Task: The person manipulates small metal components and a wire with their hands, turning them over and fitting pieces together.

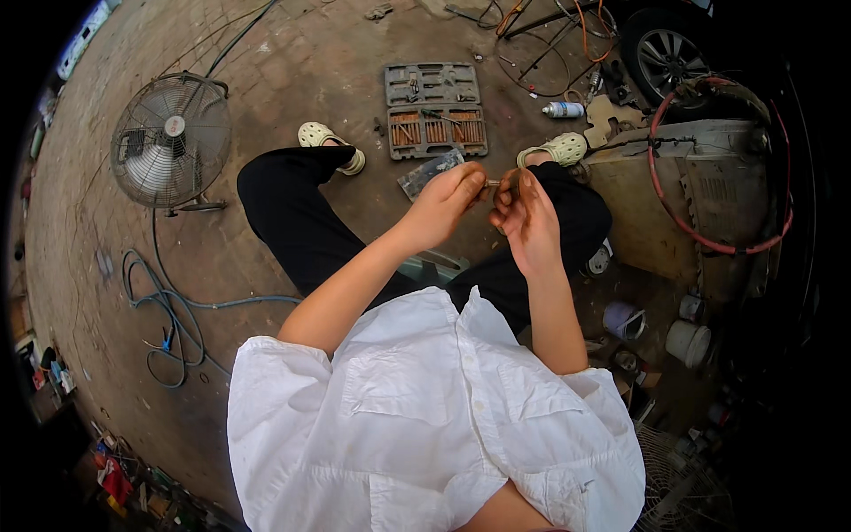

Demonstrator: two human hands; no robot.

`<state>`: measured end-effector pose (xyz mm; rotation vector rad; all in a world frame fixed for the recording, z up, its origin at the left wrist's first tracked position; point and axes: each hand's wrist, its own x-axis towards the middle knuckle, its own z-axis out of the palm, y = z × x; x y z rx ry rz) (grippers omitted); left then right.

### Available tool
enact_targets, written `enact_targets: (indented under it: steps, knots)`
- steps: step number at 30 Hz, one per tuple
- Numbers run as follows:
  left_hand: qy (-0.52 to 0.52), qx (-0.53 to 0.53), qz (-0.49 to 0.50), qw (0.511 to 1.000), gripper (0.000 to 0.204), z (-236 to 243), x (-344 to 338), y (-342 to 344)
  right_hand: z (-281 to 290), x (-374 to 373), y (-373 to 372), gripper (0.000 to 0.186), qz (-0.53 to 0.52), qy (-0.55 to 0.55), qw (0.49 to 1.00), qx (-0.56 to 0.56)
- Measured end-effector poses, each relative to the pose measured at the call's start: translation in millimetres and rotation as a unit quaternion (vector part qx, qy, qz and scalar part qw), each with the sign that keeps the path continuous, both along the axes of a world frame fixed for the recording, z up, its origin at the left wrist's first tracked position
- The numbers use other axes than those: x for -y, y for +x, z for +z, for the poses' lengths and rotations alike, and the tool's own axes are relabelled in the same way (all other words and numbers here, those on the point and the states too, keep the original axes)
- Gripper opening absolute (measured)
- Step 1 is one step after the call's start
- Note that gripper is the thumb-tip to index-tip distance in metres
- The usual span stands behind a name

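Both my hands meet in front of me above the ground, fingers stained with brown grease. My left hand (pixel 446 202) is closed in a pinch on a small thin metal rod (pixel 493 183), which bridges the gap to the other hand. My right hand (pixel 529 222) curls around the rod's far end; a dark brownish piece seems to sit in its fingers, too small and shaded to name. Beyond them on the ground lies an open grey tool case (pixel 483 113) with rows of orange-brown bits. A flat, scuffed dark plate (pixel 429 174) lies between the case and my left hand.
A standing fan (pixel 172 142) is at the left, with a coiled blue hose (pixel 182 306) below it. To the right are a spray can (pixel 564 110), a car wheel (pixel 667 62), a red hose (pixel 658 142) over a large metal box, and paint buckets (pixel 688 342).
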<state>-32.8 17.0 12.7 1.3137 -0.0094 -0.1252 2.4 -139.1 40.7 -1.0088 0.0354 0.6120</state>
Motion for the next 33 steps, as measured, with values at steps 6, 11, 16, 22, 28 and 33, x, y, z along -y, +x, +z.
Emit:
enact_targets:
  steps: [6, 11, 16, 22, 28, 33]
  knots:
    - [0.153, 0.048, 0.062, 0.985, 0.02, 19.0, -2.6, -10.5, -0.3, 6.4, -3.8, 0.015, 0.015, -0.015, 0.999, 0.033]
    - [0.189, 0.065, 0.104, 0.974, 0.017, 23.7, -0.1, -16.4, -0.3, 6.6, -7.0, 0.013, 0.002, -0.053, 0.996, 0.076]
    - [0.169, 0.056, 0.132, 0.975, 0.017, 36.5, 2.1, -20.9, 2.5, 7.1, -10.1, 0.017, -0.02, -0.1, 0.985, 0.14]
    - [0.15, 0.046, 0.144, 0.977, 0.02, 39.3, 2.6, -25.7, 5.4, 6.7, -15.0, 0.027, -0.048, -0.106, 0.977, 0.18]
    - [0.056, -0.01, 0.119, 0.991, 0.023, 37.3, 0.8, -24.9, 8.4, 10.4, -14.4, 0.024, -0.04, -0.138, 0.969, 0.201]
    - [-0.059, 0.071, 0.067, 0.994, 0.021, 33.1, -1.1, -25.9, 19.8, 9.2, -11.7, 0.018, -0.011, -0.252, 0.917, 0.309]
